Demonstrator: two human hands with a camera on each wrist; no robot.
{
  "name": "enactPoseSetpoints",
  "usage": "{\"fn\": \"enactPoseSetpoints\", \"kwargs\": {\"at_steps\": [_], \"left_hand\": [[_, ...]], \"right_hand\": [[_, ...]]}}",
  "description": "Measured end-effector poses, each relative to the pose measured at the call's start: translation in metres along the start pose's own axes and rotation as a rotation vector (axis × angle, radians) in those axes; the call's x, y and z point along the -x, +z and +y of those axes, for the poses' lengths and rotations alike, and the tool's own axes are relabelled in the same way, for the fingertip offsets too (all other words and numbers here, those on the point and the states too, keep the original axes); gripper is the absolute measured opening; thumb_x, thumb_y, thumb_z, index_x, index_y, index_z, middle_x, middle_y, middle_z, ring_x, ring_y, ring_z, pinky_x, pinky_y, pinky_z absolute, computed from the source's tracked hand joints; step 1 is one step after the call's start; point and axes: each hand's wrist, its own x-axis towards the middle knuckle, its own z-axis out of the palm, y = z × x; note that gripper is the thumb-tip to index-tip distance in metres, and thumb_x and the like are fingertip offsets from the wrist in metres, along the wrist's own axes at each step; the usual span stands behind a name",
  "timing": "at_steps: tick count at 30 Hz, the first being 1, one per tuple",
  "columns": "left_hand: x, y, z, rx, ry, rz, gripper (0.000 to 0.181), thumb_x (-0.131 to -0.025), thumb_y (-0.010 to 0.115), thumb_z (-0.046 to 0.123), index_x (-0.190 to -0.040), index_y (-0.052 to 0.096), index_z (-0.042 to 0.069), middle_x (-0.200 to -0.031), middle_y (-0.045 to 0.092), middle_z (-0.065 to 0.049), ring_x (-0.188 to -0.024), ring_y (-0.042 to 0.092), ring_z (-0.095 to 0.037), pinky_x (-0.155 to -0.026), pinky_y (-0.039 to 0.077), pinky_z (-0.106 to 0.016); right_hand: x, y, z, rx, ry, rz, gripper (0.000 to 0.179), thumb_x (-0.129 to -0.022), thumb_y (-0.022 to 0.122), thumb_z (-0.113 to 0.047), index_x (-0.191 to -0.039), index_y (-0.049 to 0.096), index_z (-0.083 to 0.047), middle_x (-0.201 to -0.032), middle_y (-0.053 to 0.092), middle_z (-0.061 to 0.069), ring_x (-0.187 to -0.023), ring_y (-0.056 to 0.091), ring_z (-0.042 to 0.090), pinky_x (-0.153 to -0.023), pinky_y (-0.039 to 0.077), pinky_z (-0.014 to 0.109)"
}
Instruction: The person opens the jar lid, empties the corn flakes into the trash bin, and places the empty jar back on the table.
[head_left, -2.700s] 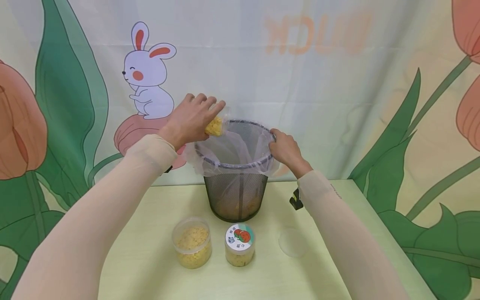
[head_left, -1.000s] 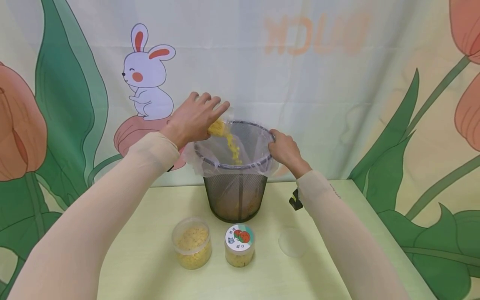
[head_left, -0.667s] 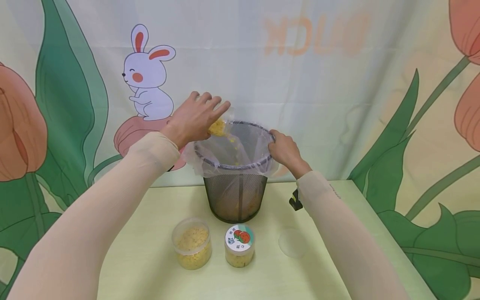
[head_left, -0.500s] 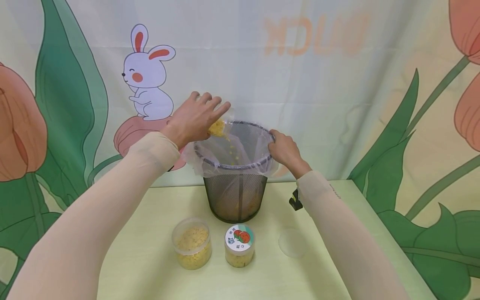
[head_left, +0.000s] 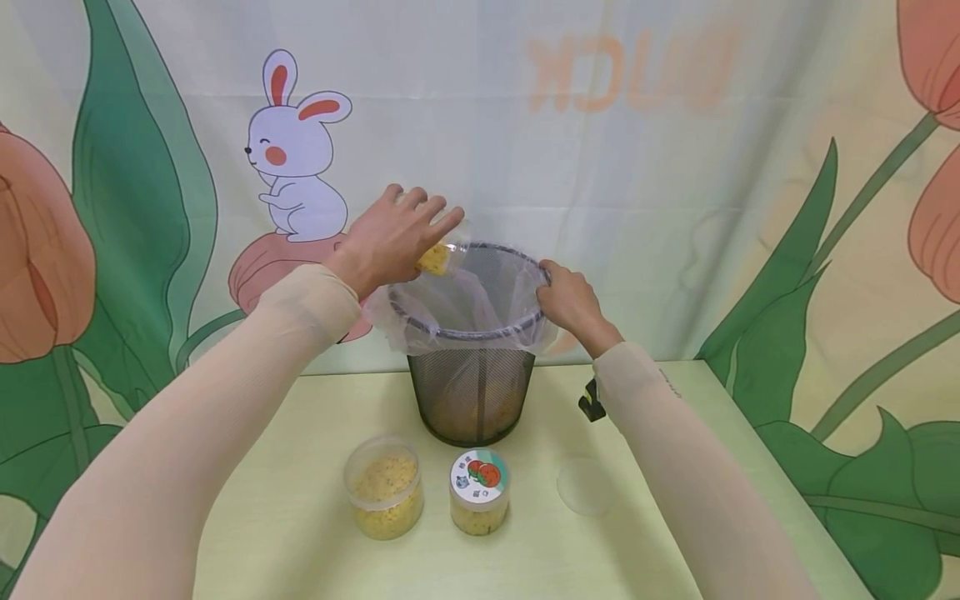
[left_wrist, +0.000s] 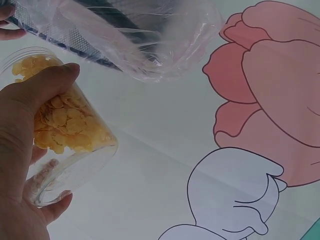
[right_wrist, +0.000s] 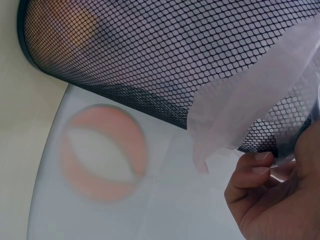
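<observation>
My left hand (head_left: pixel 397 237) grips a clear plastic jar (head_left: pixel 453 250), tilted with its mouth over the left side of a black mesh wastebasket (head_left: pixel 472 392). Yellow flakes (left_wrist: pixel 70 120) lie inside the jar in the left wrist view, and bare clear wall shows at its base end. A thin translucent bag (head_left: pixel 420 333) lines the basket and folds over its rim. With curled fingers my right hand (head_left: pixel 573 304) holds the basket's right rim and the bag edge. Something yellowish shows through the mesh at the basket's bottom.
In front of the basket stand an open clear tub (head_left: pixel 384 492) of yellow crumbs and a small lidded jar (head_left: pixel 480 492) with a tomato picture. A clear round lid (head_left: pixel 585 485) lies to their right on the table (head_left: pixel 525 558). A printed curtain (head_left: pixel 637 183) hangs close behind.
The left hand has shifted slightly right and tipped the jar. Flakes fell from it into the basket in the earlier frames; none are seen falling now. The right hand keeps its place.
</observation>
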Motion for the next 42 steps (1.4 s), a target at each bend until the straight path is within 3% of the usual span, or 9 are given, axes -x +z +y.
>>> {"fn": "enactPoseSetpoints", "kwargs": {"at_steps": [21, 42], "left_hand": [[-0.0049, -0.0016, 0.0029, -0.029, 0.038, 0.022, 0.078, -0.077, 0.078, 0.024, -0.142, 0.036, 0.014, -0.131, 0.051, -0.013, -0.118, 0.051, -0.037, -0.101, 0.042, -0.054], [-0.004, -0.0038, 0.0021, -0.052, 0.045, -0.041, 0.085, -0.079, 0.079, 0.025, -0.149, 0.031, 0.017, -0.141, 0.046, -0.014, -0.127, 0.046, -0.038, -0.108, 0.037, -0.057]], "right_hand": [[0.001, -0.0004, -0.0011, -0.009, 0.001, 0.001, 0.057, -0.096, 0.037, -0.018, -0.153, 0.034, -0.012, -0.149, 0.047, 0.016, -0.122, 0.056, 0.039, -0.095, 0.048, 0.051], [-0.0003, 0.0005, 0.0006, 0.008, -0.011, 0.019, 0.058, -0.094, 0.037, -0.018, -0.152, 0.035, -0.011, -0.147, 0.05, 0.017, -0.11, 0.061, 0.035, -0.093, 0.05, 0.05]]}}
